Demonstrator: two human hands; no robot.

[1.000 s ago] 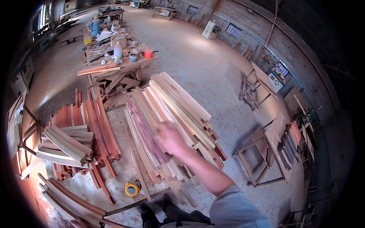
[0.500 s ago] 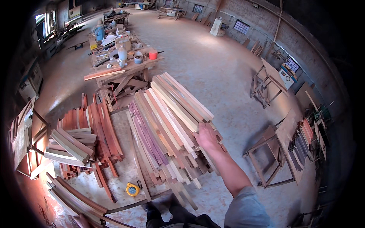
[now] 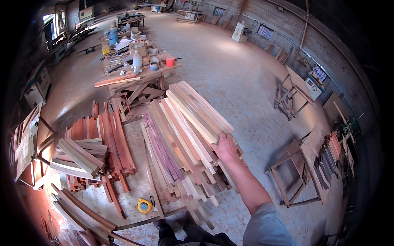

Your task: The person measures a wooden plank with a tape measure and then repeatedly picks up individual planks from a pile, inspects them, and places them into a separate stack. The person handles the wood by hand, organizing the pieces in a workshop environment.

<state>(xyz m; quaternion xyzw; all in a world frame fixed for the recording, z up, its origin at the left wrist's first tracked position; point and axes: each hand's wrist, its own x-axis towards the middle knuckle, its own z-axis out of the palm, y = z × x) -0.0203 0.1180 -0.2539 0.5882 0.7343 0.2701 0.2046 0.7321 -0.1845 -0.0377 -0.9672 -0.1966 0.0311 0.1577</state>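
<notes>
My right hand point(image 3: 226, 146) is closed on the near end of a pale wooden strip point(image 3: 193, 117), on the right side of a broad pile of strips. This pile point(image 3: 172, 151) mixes cream, pink, brown and purple pieces, with uneven ends at the near side. At the lower left edge, a small part of my left hand point(image 3: 88, 237) shows against a bundle of long wooden strips point(image 3: 84, 209); it seems closed around them, its fingers mostly hidden. A yellow tape measure point(image 3: 144, 205) lies on the table point(image 3: 137, 164) between the bundle and the pile.
Red-brown strips point(image 3: 117, 141) and a crosswise stack of pale ones point(image 3: 80, 158) cover the table's left. Beyond stands a cluttered workbench point(image 3: 158, 74) with a bottle point(image 3: 137, 60) and a red container point(image 3: 170, 61). Wooden stands point(image 3: 293, 174) are at the right.
The view has shifted slightly, so the scene sits a little further right. My right hand stays at the same strip end, and the piles look unchanged.
</notes>
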